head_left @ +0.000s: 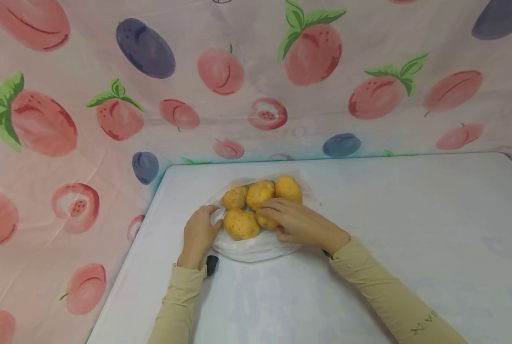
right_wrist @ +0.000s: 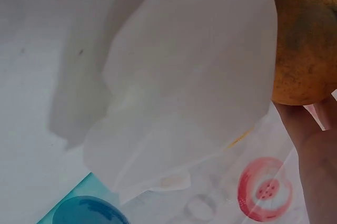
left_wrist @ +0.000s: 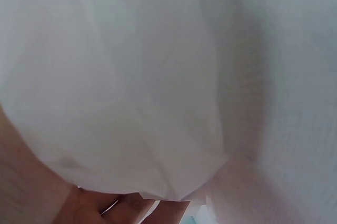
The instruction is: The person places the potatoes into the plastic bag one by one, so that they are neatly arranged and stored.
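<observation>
A white, thin plastic bag [head_left: 256, 251] lies spread open on the table with several yellow potatoes [head_left: 241, 224] in it. My left hand [head_left: 199, 234] is at the bag's left edge, thumb and fingers curled around its rim. In the left wrist view the white plastic [left_wrist: 131, 87] hides most of that hand, with fingers [left_wrist: 126, 208] showing below it. My right hand [head_left: 301, 222] reaches in from the right and grips the near-right potato [head_left: 265, 220], partly covering it. A brownish potato [right_wrist: 305, 39] appears beside the fingers in the right wrist view.
The white table [head_left: 389, 248] stretches away to the right and toward me. Behind and at the left hangs a fruit-print cloth [head_left: 247, 57], meeting the table's back edge. A small black object [head_left: 211, 263] shows beside the left wrist.
</observation>
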{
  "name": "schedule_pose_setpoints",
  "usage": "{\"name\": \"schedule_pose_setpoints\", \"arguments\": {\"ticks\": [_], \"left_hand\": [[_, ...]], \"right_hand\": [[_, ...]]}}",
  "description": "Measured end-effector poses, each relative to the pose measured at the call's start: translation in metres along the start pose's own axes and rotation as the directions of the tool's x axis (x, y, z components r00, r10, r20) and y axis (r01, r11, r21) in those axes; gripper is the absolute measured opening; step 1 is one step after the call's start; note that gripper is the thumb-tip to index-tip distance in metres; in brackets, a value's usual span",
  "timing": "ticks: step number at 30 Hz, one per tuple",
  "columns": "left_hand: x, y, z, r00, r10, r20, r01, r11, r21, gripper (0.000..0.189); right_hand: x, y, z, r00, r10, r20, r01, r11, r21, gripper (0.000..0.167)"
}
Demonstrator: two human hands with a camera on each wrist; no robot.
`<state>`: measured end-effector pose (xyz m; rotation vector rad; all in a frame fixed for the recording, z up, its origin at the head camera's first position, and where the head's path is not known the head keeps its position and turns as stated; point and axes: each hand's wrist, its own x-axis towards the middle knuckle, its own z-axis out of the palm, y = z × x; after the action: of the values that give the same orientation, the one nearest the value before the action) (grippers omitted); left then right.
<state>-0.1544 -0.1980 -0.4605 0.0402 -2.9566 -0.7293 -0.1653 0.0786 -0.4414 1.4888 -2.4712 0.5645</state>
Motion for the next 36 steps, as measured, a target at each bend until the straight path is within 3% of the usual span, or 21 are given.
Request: {"name": "schedule_pose_setpoints", "arguments": {"ticks": [10, 23, 31, 36], "left_hand": [[0.0, 0.001, -0.001, 1.0, -0.002, 0.017, 0.002, 1.0, -0.004, 0.041], [0.0, 0.001, -0.001, 0.999, 0.006, 0.033, -0.005, 1.0, -0.011, 0.041], [0.0, 0.0, -0.007, 0.998, -0.007, 0.058, 0.008, 1.0, -0.027, 0.044], [-0.004, 0.0, -0.018, 1.0, 0.007, 0.023, -0.006, 1.0, -0.017, 0.041]], "right_hand": [[-0.007, -0.001, 0.002, 0.999, 0.029, 0.043, -0.029, 1.0, -0.005, 0.053], [-0.01, -0.003, 0.001, 0.999, 0.027, 0.033, -0.026, 0.999, -0.036, 0.057], [-0.009, -0.006, 0.002, 0.999, 0.041, 0.033, -0.038, 0.996, -0.084, 0.058], [-0.007, -0.008, 0.002, 0.998, 0.046, 0.04, -0.042, 0.995, -0.089, 0.053]]}}
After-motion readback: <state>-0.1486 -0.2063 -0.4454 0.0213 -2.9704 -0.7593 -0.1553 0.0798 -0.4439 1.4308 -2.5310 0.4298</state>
